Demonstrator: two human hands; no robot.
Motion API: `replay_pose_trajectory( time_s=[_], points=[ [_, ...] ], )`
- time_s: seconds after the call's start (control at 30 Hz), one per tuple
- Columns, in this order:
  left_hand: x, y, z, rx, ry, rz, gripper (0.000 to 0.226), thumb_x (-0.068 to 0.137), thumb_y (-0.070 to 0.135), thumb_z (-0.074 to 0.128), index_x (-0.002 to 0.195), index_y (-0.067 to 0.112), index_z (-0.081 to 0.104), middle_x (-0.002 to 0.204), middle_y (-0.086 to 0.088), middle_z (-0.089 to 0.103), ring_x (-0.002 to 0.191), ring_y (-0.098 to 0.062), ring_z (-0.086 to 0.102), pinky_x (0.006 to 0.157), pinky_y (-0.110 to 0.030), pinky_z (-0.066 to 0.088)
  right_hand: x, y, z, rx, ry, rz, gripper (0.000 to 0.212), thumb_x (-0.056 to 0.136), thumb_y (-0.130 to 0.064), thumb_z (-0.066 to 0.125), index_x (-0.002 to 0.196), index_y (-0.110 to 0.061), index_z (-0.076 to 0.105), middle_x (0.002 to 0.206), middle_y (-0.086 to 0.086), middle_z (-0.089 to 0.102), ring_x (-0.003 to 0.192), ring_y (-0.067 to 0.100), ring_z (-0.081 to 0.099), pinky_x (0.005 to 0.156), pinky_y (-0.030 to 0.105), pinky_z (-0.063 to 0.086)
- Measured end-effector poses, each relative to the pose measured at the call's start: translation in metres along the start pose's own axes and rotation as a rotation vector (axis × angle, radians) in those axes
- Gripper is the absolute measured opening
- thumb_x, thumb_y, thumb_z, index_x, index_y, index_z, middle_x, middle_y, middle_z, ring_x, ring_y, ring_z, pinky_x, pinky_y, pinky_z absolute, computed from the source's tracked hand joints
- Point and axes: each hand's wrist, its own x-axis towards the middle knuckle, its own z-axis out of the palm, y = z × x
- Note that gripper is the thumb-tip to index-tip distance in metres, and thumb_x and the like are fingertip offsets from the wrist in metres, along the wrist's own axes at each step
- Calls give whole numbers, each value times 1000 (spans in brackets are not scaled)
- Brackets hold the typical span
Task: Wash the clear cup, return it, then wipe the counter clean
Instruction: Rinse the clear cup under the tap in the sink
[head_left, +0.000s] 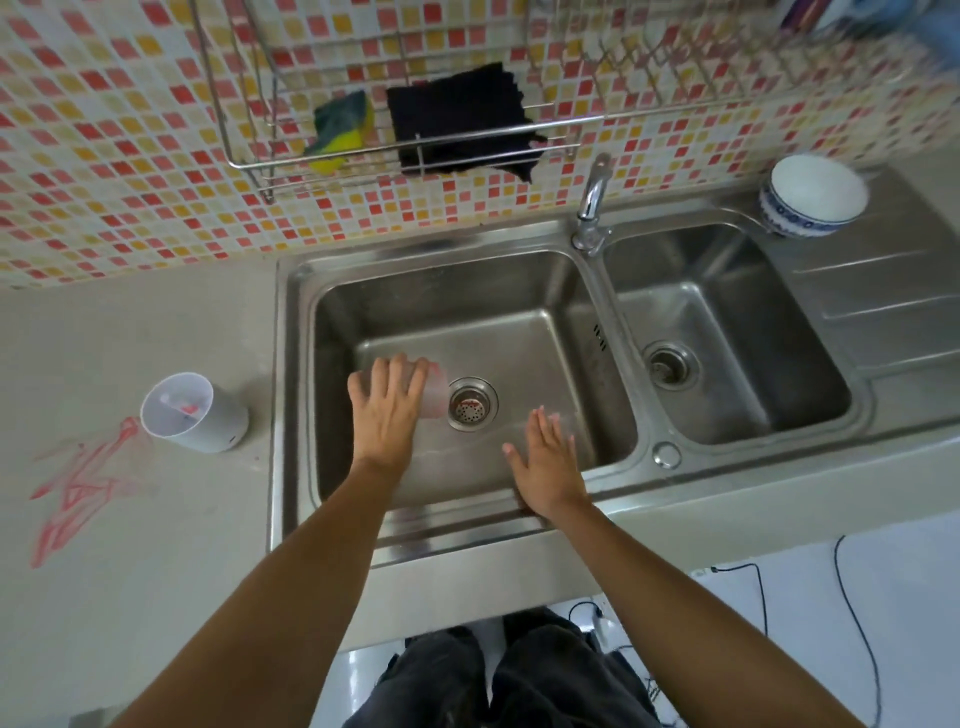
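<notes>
My left hand grips a clear cup from above, over the left basin of the steel sink, just left of the drain strainer. The cup lies on its side under my fingers and shows a faint pink tint. My right hand hovers over the basin's front right with fingers straight and spread, holding nothing. Red smears mark the grey counter to the left of the sink.
A white cup stands on the counter by the smears. A faucet rises between the two basins. A wire rack on the tiled wall holds a yellow-green sponge and a dark cloth. A white bowl sits at the back right.
</notes>
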Motion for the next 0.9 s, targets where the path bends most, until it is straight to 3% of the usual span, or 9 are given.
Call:
replay_pose_trajectory(
  time_s=[0.07, 0.2, 0.33, 0.47, 0.53, 0.6, 0.73, 0.8, 0.9],
  points=[
    [15, 12, -10, -98, -8, -64, 77, 67, 12, 74, 136, 19, 41, 128, -11, 49, 114, -31, 48, 96, -54, 39, 16, 10, -21, 165, 87, 28, 71, 100, -46, 34, 154, -10, 2, 162, 4, -5, 148, 22, -10, 118, 37, -2],
    [52, 40, -35, -326, 21, -129, 76, 66, 36, 82, 130, 20, 45, 121, -7, 55, 112, -30, 51, 93, -53, 41, 57, 37, -85, 343, 218, 76, 70, 100, -44, 38, 154, -15, 4, 162, -1, -3, 147, 18, -9, 119, 37, 2],
    [89, 72, -75, -536, 71, -123, 61, 79, 39, 70, 132, 19, 46, 129, -7, 55, 118, -32, 47, 98, -46, 38, 111, 51, -150, 433, 310, 55, 67, 101, -36, 41, 153, -11, 6, 162, 5, 2, 148, 21, -2, 117, 35, 5],
    [124, 90, -92, -658, 23, -156, 71, 76, 40, 70, 136, 20, 38, 134, -2, 50, 121, -24, 42, 99, -41, 34, 166, 49, -187, 406, 296, 32, 67, 101, -36, 42, 154, -15, 7, 162, 2, 1, 148, 24, -1, 118, 44, 9],
    [139, 93, -97, -734, -39, -159, 74, 76, 44, 72, 136, 17, 37, 133, -2, 48, 122, -23, 42, 104, -42, 34, 190, 42, -196, 420, 287, -6, 59, 99, -30, 46, 150, -15, 20, 158, 7, 20, 145, 31, 19, 116, 47, 23],
    [150, 95, -99, -791, -49, -156, 78, 73, 45, 76, 135, 16, 38, 131, -2, 49, 121, -22, 44, 105, -41, 35, 211, 35, -201, 417, 263, -41, 48, 98, -22, 48, 143, -16, 34, 143, 10, 41, 126, 32, 47, 103, 41, 40],
    [164, 98, -91, -936, -68, -152, 88, 63, 36, 86, 135, 17, 39, 125, -1, 49, 117, -20, 46, 104, -39, 40, 230, 42, -193, 247, 111, -128, 44, 94, -13, 50, 128, -41, 43, 118, 7, 59, 99, 28, 62, 81, 37, 51],
    [169, 102, -86, -991, -73, -136, 92, 59, 33, 89, 135, 19, 39, 125, 1, 49, 116, -17, 46, 105, -36, 41, 232, 47, -190, 115, 89, -209, 50, 88, -8, 58, 126, -38, 48, 117, 8, 62, 103, 28, 62, 85, 33, 48],
    [173, 110, -83, -1055, -87, -98, 92, 56, 30, 91, 134, 25, 42, 124, 5, 49, 115, -14, 47, 103, -31, 42, 239, 48, -196, 8, 61, -209, 48, 90, -10, 56, 135, -24, 49, 141, 11, 47, 126, 32, 45, 104, 37, 35]
  ],
)
